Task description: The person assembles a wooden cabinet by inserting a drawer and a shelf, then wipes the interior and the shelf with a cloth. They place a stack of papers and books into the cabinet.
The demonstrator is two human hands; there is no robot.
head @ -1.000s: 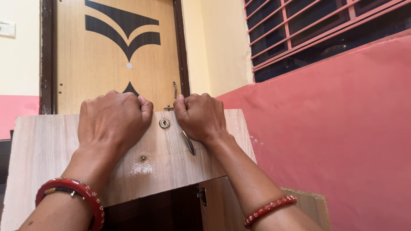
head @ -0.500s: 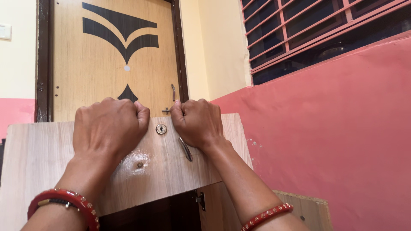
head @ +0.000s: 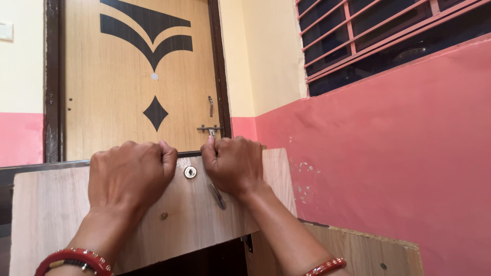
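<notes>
Hands [head: 132, 176] [head: 231, 164] gripping wooden panel [head: 199, 220], round lock [head: 190, 172]

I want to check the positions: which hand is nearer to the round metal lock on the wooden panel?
About equal, the left slightly nearer. The left hand grips the panel's top edge just left of the round lock; the right hand grips just right of it.

Pale wood-grain panel [head: 61, 214] — perhaps laminate

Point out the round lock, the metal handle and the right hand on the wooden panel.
round lock [head: 190, 172], head view, centre of its face
metal handle [head: 219, 196], head view, bar below the hand
right hand [head: 232, 164], head view, back of the hand
</notes>
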